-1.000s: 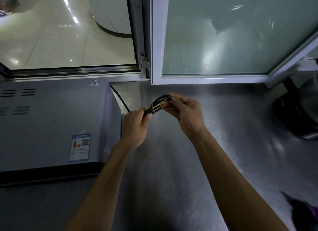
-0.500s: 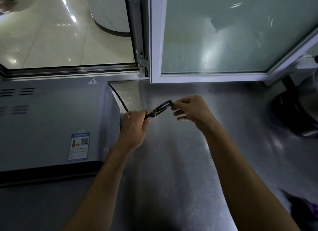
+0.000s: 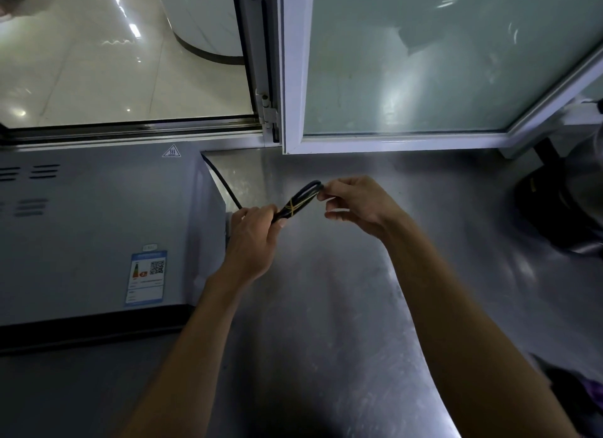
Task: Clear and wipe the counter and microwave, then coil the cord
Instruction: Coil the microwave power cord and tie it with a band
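Head view, near to far. Nearest me, two forearms reach over the bare steel surface (image 3: 326, 339), which shows only streaks and glare in its middle. My left hand (image 3: 251, 241) is curled round the lower end of the bundled cord (image 3: 298, 202), while my right hand (image 3: 355, 205) pinches the bundle's looped tip between thumb and fingertips, both held above the surface. A thin yellow tie (image 3: 291, 206) crosses the bundle; I cannot tell whether it is fully fastened. From my left hand, a free run of cord leads back behind the microwave (image 3: 98, 228), whose grey top fills the left. Farthest off stands the window frame (image 3: 290, 78), with a dark appliance (image 3: 561, 215) at right. I judge clearing and wiping largely done and coiling nearly complete; securing the tie and setting the bundle down remain.
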{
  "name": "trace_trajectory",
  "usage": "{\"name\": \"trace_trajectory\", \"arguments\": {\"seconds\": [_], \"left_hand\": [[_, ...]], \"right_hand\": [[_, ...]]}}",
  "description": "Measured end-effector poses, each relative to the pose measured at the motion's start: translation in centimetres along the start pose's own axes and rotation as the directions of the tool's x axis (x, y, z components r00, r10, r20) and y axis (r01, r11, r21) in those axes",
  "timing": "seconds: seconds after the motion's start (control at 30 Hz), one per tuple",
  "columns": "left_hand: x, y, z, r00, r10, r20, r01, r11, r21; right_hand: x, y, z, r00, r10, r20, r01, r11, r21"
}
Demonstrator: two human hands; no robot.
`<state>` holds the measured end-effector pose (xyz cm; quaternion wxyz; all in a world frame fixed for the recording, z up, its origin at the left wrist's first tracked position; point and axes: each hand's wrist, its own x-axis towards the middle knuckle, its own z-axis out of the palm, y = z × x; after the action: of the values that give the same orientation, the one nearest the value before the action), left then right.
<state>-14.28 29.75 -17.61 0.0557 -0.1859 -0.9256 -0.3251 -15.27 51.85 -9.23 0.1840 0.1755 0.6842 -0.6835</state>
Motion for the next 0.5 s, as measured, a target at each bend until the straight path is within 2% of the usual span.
{"name": "trace_trajectory", "arguments": {"seconds": [0.17, 0.33, 0.5], "left_hand": [[0.5, 0.0, -0.2, 0.998, -0.057, -0.038, 0.049, 0.982, -0.185], [0.6, 0.3, -0.8, 0.993, -0.11, -0.041, 0.091, 0.941, -0.327], [1.2, 2.1, -1.4, 0.99, -0.138, -0.005, 0.123, 0.898, -0.422]], "right_hand": [[0.4, 0.1, 1.0, 0.995, -0.077, -0.063, 0.077, 0.997, -0.009], [0.8, 0.5, 1.4, 0.993, -0.08, -0.085, 0.081, 0.997, 0.011], [-0.1, 1.5, 3.5, 0.996, -0.017, 0.083, 0.016, 1.0, 0.024]]}}
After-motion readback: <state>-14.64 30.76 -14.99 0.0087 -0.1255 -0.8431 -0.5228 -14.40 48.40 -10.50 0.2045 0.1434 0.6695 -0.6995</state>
